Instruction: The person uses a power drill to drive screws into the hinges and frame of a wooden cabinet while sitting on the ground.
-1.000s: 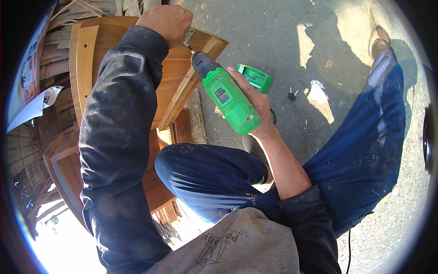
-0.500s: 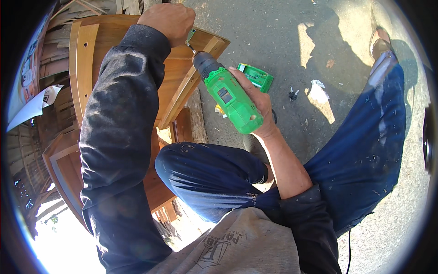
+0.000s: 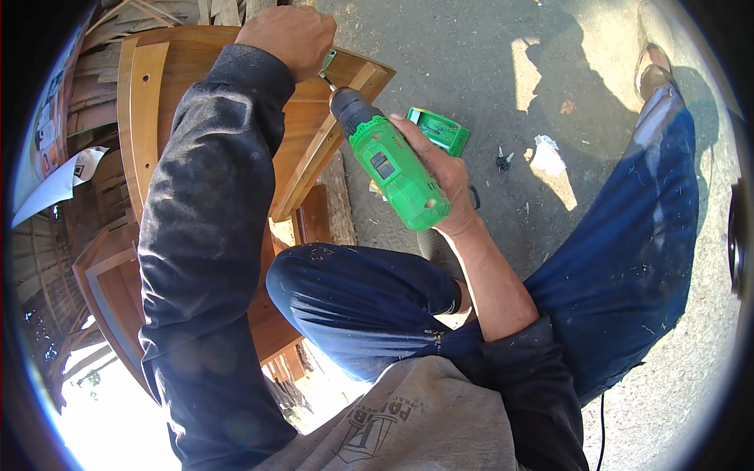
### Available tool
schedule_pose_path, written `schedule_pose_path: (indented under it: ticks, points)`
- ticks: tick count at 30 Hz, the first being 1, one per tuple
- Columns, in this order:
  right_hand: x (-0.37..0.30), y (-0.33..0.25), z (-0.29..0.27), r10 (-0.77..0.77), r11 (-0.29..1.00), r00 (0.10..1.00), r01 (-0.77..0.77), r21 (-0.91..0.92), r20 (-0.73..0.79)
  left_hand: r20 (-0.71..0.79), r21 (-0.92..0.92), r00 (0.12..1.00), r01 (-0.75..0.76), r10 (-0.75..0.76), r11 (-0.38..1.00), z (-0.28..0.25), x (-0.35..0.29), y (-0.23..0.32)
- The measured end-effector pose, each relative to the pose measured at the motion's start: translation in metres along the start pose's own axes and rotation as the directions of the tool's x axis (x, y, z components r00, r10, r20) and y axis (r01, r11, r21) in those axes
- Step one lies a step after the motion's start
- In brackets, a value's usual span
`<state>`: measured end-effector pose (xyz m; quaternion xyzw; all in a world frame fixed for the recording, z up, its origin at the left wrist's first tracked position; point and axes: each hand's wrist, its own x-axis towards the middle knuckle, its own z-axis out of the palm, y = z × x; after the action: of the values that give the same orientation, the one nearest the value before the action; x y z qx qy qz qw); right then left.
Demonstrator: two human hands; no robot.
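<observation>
My right hand (image 3: 440, 177) grips the green drill (image 3: 393, 161) round its body, tip at the wooden frame (image 3: 204, 59). My left hand (image 3: 287, 35) is clenched on the frame's far edge. The drill looks heavy and hard; holding its middle feels safest.

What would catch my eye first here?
The bright green drill in the right hand, at centre, its bit aimed at a small metal piece by the left hand. That hand rests on a wooden frame at upper left.
</observation>
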<state>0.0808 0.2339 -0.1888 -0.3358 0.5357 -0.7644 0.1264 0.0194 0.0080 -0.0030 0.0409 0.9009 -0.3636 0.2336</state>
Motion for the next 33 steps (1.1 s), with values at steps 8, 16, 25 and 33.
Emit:
schedule_pose_path:
  ticks: [8, 16, 25, 33]
  points:
    - [0.001, 0.002, -0.003, -0.012, 1.0, 0.999, 0.013, -0.016, 0.04, 0.04, 0.009, 0.999, 0.017, -0.017, 1.0, 0.002, 0.003, 0.002]
    - [0.004, 0.002, -0.004, -0.075, 0.992, 0.997, 0.075, -0.098, 0.01, 0.037, 0.003, 0.999, 0.033, -0.033, 0.999, 0.0, 0.003, 0.003]
    - [0.006, 0.002, -0.008, -0.089, 0.981, 0.995, 0.096, -0.17, 0.049, 0.041, -0.008, 0.999, 0.029, -0.029, 1.0, 0.0, 0.003, 0.003]
    - [0.009, -0.001, -0.016, -0.08, 0.963, 0.994, 0.096, -0.251, 0.071, 0.053, -0.041, 0.998, 0.046, -0.044, 0.998, -0.014, 0.005, 0.012]
